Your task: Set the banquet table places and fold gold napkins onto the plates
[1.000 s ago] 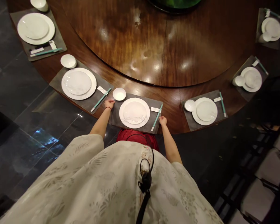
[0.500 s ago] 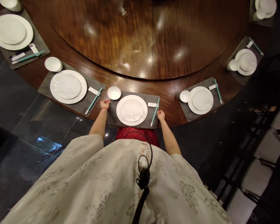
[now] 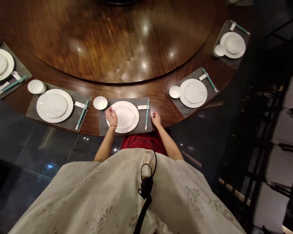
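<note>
My left hand [image 3: 111, 117] lies on the near left part of a stacked pair of white porcelain plates [image 3: 124, 117], and its fingers touch the upper plate. The plates sit on a grey place mat [image 3: 143, 128]. My right hand [image 3: 156, 119] rests at the table edge, right of the mat, holding nothing. Just left of it lie teal chopsticks [image 3: 146, 114] with a white paper sleeve [image 3: 143, 107] at their far end. A small white bowl [image 3: 100, 103] stands at the mat's far left corner.
Matching settings lie on both sides, with a plate stack [image 3: 55, 105] to the left and another [image 3: 192, 93] to the right. A wooden turntable [image 3: 107, 42] fills the round table's centre. Dark polished floor lies left, and white-seated chairs [image 3: 270, 208] stand right.
My left hand has moved from beside the bowl onto the plates. The whole view has swung, shifting the settings leftward. My right hand stays near the chopsticks.
</note>
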Demonstrator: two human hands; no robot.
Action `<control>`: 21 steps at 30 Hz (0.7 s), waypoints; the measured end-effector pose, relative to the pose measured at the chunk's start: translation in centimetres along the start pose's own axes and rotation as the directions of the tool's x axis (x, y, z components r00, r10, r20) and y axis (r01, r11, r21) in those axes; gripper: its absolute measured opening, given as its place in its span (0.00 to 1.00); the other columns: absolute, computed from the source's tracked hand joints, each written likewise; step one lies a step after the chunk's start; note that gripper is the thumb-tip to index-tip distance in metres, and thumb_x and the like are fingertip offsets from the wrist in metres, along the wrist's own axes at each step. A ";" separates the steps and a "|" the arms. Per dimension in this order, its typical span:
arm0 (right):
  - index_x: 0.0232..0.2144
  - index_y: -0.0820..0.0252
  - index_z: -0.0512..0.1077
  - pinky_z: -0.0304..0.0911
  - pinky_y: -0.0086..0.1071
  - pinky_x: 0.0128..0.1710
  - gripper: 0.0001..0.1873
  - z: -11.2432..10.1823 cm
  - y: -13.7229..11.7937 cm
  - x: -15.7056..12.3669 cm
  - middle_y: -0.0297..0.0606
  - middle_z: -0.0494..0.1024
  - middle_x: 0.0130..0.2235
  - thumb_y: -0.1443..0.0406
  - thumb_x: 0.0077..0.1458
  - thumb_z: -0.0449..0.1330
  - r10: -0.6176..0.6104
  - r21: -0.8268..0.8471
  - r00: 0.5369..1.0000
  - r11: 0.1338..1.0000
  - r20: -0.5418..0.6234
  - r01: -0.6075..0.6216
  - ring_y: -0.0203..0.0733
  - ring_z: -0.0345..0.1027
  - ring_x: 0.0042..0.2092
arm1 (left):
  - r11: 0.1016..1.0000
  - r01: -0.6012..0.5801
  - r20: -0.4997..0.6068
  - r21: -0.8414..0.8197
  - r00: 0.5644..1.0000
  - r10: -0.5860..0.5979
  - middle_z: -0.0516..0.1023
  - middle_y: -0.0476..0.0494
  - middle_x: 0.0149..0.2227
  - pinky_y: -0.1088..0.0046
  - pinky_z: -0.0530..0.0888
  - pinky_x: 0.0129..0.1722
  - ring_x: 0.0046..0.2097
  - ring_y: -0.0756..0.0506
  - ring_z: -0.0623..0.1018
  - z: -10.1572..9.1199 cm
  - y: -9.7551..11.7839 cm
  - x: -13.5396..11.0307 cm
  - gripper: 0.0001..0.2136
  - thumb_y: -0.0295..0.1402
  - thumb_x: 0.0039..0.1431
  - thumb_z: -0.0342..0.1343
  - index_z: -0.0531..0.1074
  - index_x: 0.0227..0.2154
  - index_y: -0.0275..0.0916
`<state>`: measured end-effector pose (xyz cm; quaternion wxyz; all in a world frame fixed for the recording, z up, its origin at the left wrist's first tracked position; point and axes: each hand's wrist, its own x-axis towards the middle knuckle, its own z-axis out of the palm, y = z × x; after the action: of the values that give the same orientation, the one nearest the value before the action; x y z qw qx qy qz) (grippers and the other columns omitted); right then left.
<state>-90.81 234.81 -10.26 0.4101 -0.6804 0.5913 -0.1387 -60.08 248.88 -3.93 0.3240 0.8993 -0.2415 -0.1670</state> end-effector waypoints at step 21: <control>0.40 0.61 0.72 0.71 0.36 0.39 0.21 -40.7 36.0 -5.2 0.47 0.81 0.38 0.58 0.50 0.46 0.368 0.089 0.859 0.928 -0.357 -0.361 0.45 0.77 0.35 | 0.940 0.278 0.273 -0.198 0.937 -0.220 0.75 0.29 0.52 0.64 0.69 0.57 0.56 0.39 0.74 38.2 25.6 -17.1 0.22 0.32 0.55 0.54 0.70 0.53 0.31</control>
<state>-144.42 224.81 -9.29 0.3174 -0.5143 0.7739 -0.1892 -99.99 221.72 -12.51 0.3708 0.8506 -0.1419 -0.3447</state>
